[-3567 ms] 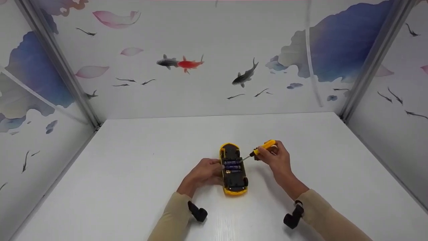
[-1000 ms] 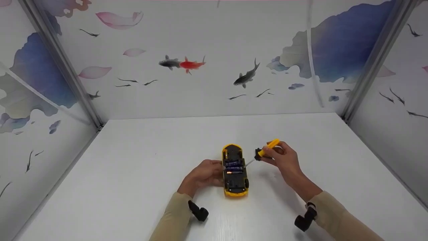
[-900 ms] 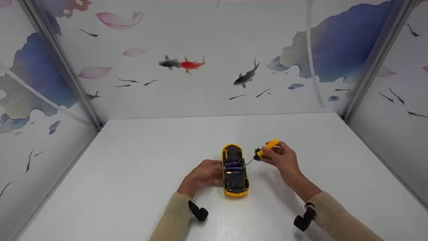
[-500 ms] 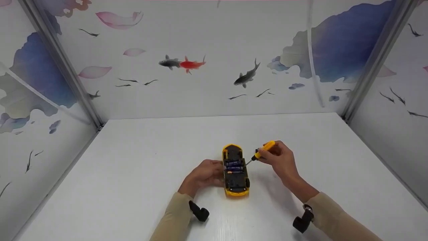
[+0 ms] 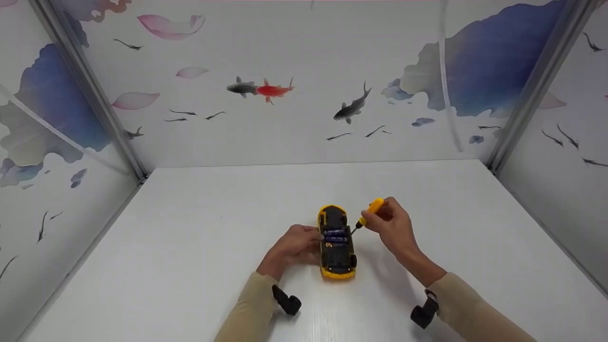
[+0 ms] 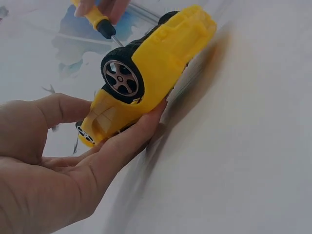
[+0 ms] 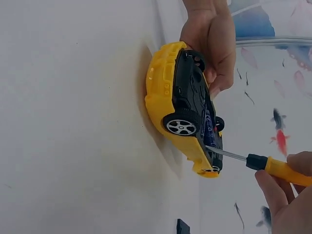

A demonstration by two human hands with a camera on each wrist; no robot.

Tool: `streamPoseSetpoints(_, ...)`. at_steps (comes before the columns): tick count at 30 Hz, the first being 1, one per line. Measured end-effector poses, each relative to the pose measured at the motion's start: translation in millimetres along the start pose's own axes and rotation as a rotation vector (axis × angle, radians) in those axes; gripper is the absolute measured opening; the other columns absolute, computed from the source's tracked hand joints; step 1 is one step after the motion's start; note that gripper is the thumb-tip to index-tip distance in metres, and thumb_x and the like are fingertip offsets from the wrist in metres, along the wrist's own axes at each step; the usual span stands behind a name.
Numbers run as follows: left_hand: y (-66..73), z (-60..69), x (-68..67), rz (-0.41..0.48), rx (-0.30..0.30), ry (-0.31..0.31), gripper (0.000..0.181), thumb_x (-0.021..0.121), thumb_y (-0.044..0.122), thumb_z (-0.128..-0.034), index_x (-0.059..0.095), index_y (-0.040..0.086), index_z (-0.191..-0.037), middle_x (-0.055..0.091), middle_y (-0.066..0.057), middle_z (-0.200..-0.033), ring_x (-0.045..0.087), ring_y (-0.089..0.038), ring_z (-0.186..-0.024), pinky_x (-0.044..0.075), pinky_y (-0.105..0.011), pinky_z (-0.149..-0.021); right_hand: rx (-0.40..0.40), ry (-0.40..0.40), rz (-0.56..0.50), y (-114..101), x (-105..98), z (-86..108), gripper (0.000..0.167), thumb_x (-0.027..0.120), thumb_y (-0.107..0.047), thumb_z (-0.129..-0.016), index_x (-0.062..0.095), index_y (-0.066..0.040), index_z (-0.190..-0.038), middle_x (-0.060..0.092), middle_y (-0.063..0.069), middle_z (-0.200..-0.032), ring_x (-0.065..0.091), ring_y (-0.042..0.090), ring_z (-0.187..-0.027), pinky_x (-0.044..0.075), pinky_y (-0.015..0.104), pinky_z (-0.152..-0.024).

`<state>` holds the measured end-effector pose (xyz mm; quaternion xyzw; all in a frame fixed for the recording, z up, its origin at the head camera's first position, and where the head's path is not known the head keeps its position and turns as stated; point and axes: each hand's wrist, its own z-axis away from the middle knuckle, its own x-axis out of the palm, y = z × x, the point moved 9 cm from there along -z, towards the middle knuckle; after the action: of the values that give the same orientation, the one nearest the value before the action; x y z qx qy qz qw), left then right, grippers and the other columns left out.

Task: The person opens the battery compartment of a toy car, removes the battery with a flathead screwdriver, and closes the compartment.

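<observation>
A yellow toy car (image 5: 338,260) lies wheels up, its black underside facing the head camera. Dark blue batteries (image 5: 335,233) sit in the uncovered compartment at its middle. My left hand (image 5: 295,244) holds the car by its left side; in the left wrist view the thumb and fingers (image 6: 124,146) are round the yellow body. With my right hand (image 5: 393,227) I pinch the yellow handle of a screwdriver (image 5: 373,212). Its metal shaft slants down to the compartment's right edge, beside the battery ends. The exact tip contact is hidden in the left wrist view.
A small dark piece (image 7: 182,227) shows at the bottom edge of the right wrist view; its kind is unclear. The white table (image 5: 213,266) is bordered by printed panels (image 5: 304,128) at the back and sides.
My right hand has brought the screwdriver left, and its handle stands steeper. A black piece seen by the right hand is now out of sight in the head view. The left hand keeps its hold.
</observation>
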<state>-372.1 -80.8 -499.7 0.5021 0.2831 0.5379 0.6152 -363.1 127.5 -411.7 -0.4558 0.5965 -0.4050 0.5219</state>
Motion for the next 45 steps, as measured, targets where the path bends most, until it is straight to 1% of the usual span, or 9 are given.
streamPoseSetpoints(4, 0.5, 0.8, -1.8, -0.003, -0.007, 0.037, 0.050, 0.056, 0.002, -0.0896, 0.053, -0.009, -0.138, 0.064, -0.023, -0.132, 0.062, -0.033, -0.123, 0.054, -0.050, -0.100, 0.065, 0.011, -0.102, 13, -2, -3.3, 0.032, 0.065, -0.015, -0.097, 0.047, -0.003, -0.121, 0.058, 0.017, -0.118, 0.070, 0.020, -0.106, 0.058, 0.025, -0.088)
streamPoseSetpoints(10, 0.5, 0.0, -2.9, -0.032, -0.015, 0.057, 0.049, 0.058, 0.005, -0.0909, 0.053, -0.008, -0.138, 0.065, -0.021, -0.131, 0.064, -0.031, -0.121, 0.055, -0.046, -0.100, 0.206, 0.043, -0.245, 39, -12, -8.3, 0.034, 0.060, -0.015, -0.100, 0.043, -0.003, -0.128, 0.054, 0.018, -0.123, 0.071, 0.012, -0.097, 0.059, 0.026, -0.087)
streamPoseSetpoints(14, -1.1, -0.7, -5.0, -0.032, -0.028, 0.062, 0.050, 0.058, 0.004, -0.0907, 0.053, -0.008, -0.138, 0.065, -0.020, -0.130, 0.065, -0.031, -0.118, 0.056, -0.045, -0.098, 0.338, 0.036, -0.361, 59, -14, -6.3, 0.048, 0.057, -0.017, -0.102, 0.034, -0.002, -0.141, 0.049, 0.017, -0.132, 0.069, 0.009, -0.096, 0.058, 0.027, -0.091)
streamPoseSetpoints(17, -1.3, -0.9, -5.2, -0.035, -0.031, 0.058, 0.050, 0.059, 0.004, -0.0903, 0.053, -0.007, -0.139, 0.067, -0.020, -0.129, 0.066, -0.031, -0.117, 0.056, -0.044, -0.097, 0.422, 0.020, -0.451, 72, -13, -3.2, 0.057, 0.056, -0.016, -0.102, 0.027, -0.001, -0.149, 0.048, 0.014, -0.132, 0.068, 0.008, -0.093, 0.057, 0.026, -0.092)
streamPoseSetpoints(23, -1.3, 0.2, -2.8, -0.026, -0.031, 0.033, 0.051, 0.059, 0.002, -0.0897, 0.053, -0.006, -0.140, 0.067, -0.021, -0.129, 0.066, -0.032, -0.118, 0.057, -0.046, -0.096, 0.513, -0.016, -0.564, 83, -13, 0.8, 0.045, 0.057, -0.015, -0.102, 0.037, -0.004, -0.140, 0.053, 0.010, -0.122, 0.070, 0.010, -0.090, 0.057, 0.024, -0.091)
streamPoseSetpoints(27, -0.7, 1.3, -4.0, -0.044, -0.024, 0.047, 0.052, 0.059, 0.003, -0.0893, 0.053, -0.005, -0.141, 0.067, -0.021, -0.128, 0.067, -0.031, -0.117, 0.058, -0.043, -0.094, 0.500, -0.031, -0.585, 75, -17, -0.6, 0.045, 0.057, -0.015, -0.102, 0.036, -0.006, -0.141, 0.050, 0.010, -0.127, 0.069, 0.010, -0.093, 0.056, 0.025, -0.094)
streamPoseSetpoints(31, -0.6, 1.2, -2.6, -0.035, -0.022, 0.040, 0.052, 0.059, 0.003, -0.0889, 0.053, -0.005, -0.140, 0.067, -0.021, -0.128, 0.067, -0.032, -0.116, 0.059, -0.044, -0.093, 0.429, -0.018, -0.539, 59, -26, -3.6, 0.047, 0.058, -0.018, -0.102, 0.037, -0.007, -0.142, 0.052, 0.007, -0.126, 0.069, 0.008, -0.095, 0.056, 0.025, -0.094)
streamPoseSetpoints(38, 1.2, 2.9, -3.5, -0.055, -0.023, 0.062, 0.055, 0.060, 0.005, -0.0892, 0.051, -0.005, -0.142, 0.065, -0.022, -0.131, 0.065, -0.033, -0.120, 0.059, -0.046, -0.092, 0.254, -0.013, -0.312, 27, -33, -3.2, 0.041, 0.065, -0.025, -0.098, 0.048, -0.007, -0.131, 0.057, 0.008, -0.121, 0.068, 0.009, -0.097, 0.058, 0.024, -0.089)
streamPoseSetpoints(45, 0.1, 1.4, -4.0, -0.070, -0.023, 0.062, 0.054, 0.060, 0.005, -0.0895, 0.051, -0.006, -0.141, 0.066, -0.020, -0.130, 0.066, -0.032, -0.119, 0.058, -0.047, -0.093, 0.166, 0.007, -0.169, 18, -26, 3.3, 0.035, 0.065, -0.019, -0.098, 0.053, -0.003, -0.127, 0.059, 0.011, -0.115, 0.070, 0.013, -0.095, 0.060, 0.027, -0.085)
